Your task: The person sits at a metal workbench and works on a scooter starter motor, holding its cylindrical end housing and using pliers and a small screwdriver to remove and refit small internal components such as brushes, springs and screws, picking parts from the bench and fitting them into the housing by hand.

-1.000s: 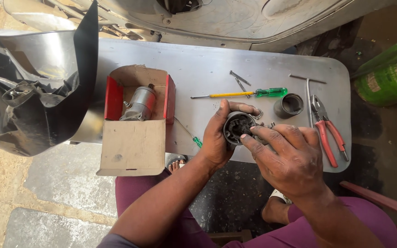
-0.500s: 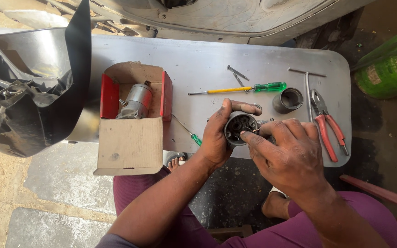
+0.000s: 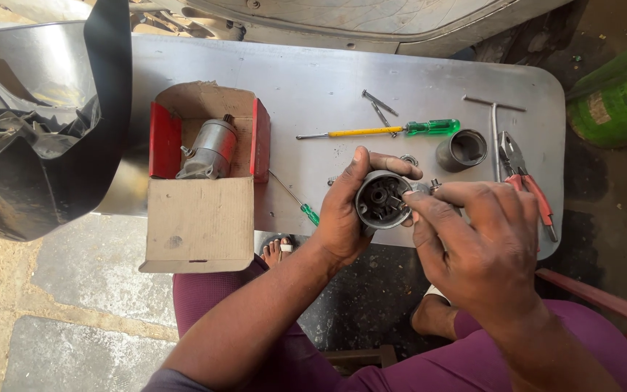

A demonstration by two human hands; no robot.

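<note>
— What has the left hand got?

— Its grip is closed around a round motor housing, open end tilted up toward the camera, held just over the near edge of the worktop.

— And the right hand?

— Right beside it, fingertips pinched at the housing's rim; whether they hold a small part, I cannot tell.

— Beyond?

— A metal sleeve, red-handled pliers, a green-handled screwdriver; further left, a starter motor in a cardboard box.
</note>
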